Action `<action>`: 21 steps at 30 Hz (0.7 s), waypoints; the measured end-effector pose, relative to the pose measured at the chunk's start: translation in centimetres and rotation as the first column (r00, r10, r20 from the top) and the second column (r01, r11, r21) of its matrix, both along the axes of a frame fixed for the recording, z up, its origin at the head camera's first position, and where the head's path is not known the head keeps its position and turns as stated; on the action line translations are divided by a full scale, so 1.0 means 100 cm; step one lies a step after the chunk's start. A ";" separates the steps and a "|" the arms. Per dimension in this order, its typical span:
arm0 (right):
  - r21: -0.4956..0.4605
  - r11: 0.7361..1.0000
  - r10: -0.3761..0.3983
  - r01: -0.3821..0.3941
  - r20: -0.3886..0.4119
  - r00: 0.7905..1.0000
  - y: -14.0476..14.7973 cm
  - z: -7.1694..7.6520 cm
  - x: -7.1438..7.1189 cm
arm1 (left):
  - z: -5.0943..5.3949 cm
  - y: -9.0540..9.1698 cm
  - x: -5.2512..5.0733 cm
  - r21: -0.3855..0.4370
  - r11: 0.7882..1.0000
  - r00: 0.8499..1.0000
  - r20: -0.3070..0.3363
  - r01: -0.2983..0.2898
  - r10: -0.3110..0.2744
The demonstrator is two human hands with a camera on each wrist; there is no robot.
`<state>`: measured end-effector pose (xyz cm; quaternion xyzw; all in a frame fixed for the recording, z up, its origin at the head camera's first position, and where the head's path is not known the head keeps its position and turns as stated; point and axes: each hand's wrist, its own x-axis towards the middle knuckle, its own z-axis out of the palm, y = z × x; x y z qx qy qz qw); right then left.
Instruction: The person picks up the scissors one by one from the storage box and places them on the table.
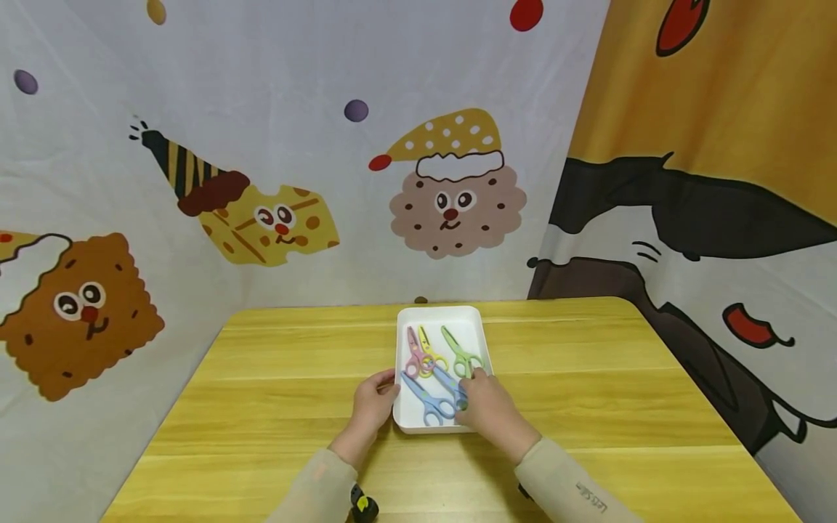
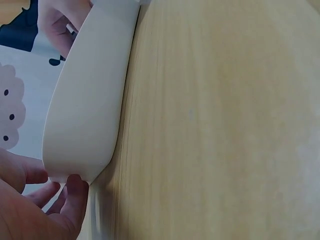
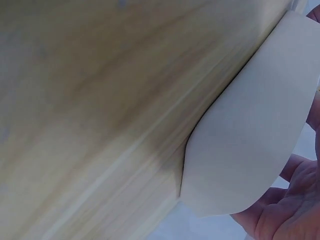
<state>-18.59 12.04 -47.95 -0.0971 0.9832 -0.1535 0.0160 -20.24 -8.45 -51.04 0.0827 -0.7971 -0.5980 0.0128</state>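
Note:
A white tray (image 1: 405, 312) holds several pairs of children's scissors. Two pairs of blue scissors (image 1: 429, 400) lie at its near end; farther back are pink scissors (image 1: 414, 354), yellow scissors (image 1: 425, 341) and green scissors (image 1: 453, 341). My left hand (image 1: 374, 401) holds the tray's left side, with fingertips against the outer wall in the left wrist view. My right hand (image 1: 490, 407) reaches over the right rim, its fingers around the handles of the right-hand blue scissors (image 1: 447, 380). The hand partly hides those loops. In the right wrist view, the tray wall (image 3: 245, 125) covers the fingertips.
A wood-grain table (image 1: 275, 407) carries the tray. Behind it hangs a white cloth (image 1: 294, 58) printed with cartoon biscuits and cheese, and an orange section is at the right. A small black and yellow object (image 1: 362, 503) shows beside the left sleeve.

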 end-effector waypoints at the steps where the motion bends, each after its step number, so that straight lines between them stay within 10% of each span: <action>1: 0.000 1.000 0.000 0.000 -0.003 1.000 0.000 0.000 0.000 | 0.000 0.000 0.000 0.002 1.000 1.000 0.001 0.000 0.000; 21: 0.114 0.993 0.013 -0.002 -0.098 0.995 -0.001 0.007 0.004 | -0.002 -0.001 -0.001 -0.001 1.000 1.000 -0.002 0.004 -0.004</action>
